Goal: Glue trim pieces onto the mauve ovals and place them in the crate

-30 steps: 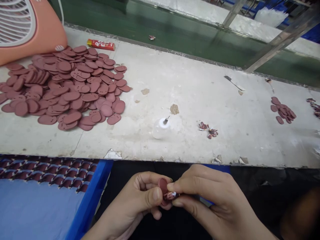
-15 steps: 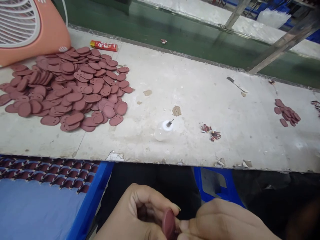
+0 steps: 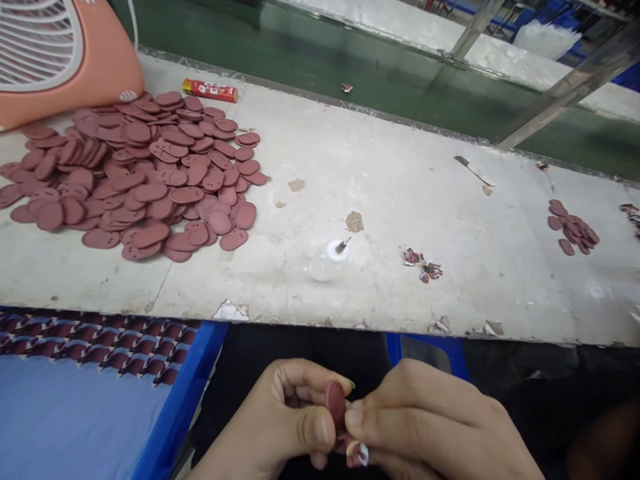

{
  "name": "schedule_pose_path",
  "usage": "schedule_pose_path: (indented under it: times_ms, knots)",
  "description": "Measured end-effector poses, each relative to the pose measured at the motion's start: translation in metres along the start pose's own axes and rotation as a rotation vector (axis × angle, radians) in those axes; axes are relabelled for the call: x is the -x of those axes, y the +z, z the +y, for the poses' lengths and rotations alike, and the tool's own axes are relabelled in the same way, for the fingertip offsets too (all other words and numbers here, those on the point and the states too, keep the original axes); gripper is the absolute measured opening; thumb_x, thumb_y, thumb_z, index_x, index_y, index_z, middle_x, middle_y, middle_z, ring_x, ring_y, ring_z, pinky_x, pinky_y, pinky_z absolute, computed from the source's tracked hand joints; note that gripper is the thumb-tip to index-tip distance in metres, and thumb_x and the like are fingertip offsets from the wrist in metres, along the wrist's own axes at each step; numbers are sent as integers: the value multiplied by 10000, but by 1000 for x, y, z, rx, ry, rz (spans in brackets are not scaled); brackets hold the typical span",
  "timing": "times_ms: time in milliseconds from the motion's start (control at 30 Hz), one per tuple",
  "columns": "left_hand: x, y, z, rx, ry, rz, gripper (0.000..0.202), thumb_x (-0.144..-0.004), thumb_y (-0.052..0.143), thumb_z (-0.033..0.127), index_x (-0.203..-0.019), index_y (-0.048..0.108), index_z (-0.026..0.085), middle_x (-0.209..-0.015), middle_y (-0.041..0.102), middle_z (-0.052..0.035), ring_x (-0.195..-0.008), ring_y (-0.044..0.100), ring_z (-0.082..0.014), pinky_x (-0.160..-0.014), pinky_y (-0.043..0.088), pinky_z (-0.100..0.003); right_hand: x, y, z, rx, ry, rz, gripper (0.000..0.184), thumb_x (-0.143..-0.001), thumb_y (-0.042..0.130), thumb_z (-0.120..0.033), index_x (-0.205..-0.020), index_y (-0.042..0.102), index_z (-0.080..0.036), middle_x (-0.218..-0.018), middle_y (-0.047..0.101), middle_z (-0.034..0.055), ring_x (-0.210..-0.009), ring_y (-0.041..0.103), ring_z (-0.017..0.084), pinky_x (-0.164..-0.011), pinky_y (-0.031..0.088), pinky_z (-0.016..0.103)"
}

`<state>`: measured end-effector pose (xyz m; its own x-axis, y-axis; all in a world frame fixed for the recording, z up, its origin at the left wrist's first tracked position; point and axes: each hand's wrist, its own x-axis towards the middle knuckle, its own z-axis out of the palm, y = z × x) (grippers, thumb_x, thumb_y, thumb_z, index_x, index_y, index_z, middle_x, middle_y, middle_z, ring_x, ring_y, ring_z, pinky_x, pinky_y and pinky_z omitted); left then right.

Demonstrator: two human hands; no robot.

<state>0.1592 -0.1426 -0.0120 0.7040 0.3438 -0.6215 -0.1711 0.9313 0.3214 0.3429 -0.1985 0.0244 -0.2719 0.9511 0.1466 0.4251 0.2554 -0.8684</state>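
Note:
Below the table's front edge, my left hand pinches a dark red oval disc between thumb and fingers. My right hand meets it from the right, its thumb and fingertips closed on a small figurine in dark red and white, which sits against the disc's lower end. Part of the figurine is hidden by my fingers. On the table ahead stands a small translucent bottle with a metal needle tip. Two similar little figurines lie to the right of the bottle.
A large heap of dark red oval discs covers the table's left side, beside an orange fan and a red tube. Smaller discs lie far right. A blue tray with rows of assembled pieces is lower left. Behind runs a green belt.
Both hands have risen slightly, and the figurine now shows below the disc. On the green belt, a small piece has shifted to the right.

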Motion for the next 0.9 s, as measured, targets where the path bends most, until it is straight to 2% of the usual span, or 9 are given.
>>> schedule_pose_path:
  times_ms: [100,233,433,533,633,900]
  knots:
    - [-6,-2,-2,-14,59,-68,294,-566,878,424,-701,782,181,-579,670,12,-513,539,-51,-465,385,-128,-8,-2,1,11,13,1,280,-851,706,-103,-1100,657,-222,-893,723,35,-766,677,132,-696,570,197]
    - [-8,-2,-5,7,54,7,301,-561,883,413,-702,779,168,-604,675,4,-547,563,-58,-462,389,-113,-15,-2,-1,6,53,-13,173,-858,690,-96,-1003,683,-191,-850,710,24,-767,670,113,-708,554,169]
    - [-7,-1,-6,47,38,80,296,-550,899,375,-731,778,175,-618,706,4,-545,601,-59,-451,412,-104,-17,-4,1,-14,97,-16,165,-882,659,-99,-1019,688,-186,-852,699,19,-790,664,109,-712,540,167]
    - [-8,-2,-7,52,50,109,294,-557,898,370,-742,780,174,-648,711,2,-557,609,-59,-459,426,-105,-17,-5,1,-34,116,-31,210,-886,654,-100,-1055,684,-222,-859,688,-3,-791,655,96,-703,528,161]
    - [-11,-6,-10,58,65,88,306,-576,887,386,-767,783,170,-649,704,-3,-546,597,-57,-455,426,-106,-18,-4,2,-59,125,-35,260,-885,650,-88,-1081,677,-256,-866,681,-18,-782,646,85,-687,520,158]
    - [-13,-10,-15,71,71,72,296,-609,871,379,-808,786,176,-662,685,-4,-576,591,-67,-462,427,-114,-19,-2,3,-71,110,-19,243,-876,647,-66,-1059,680,-222,-883,685,-2,-810,648,92,-720,518,162]
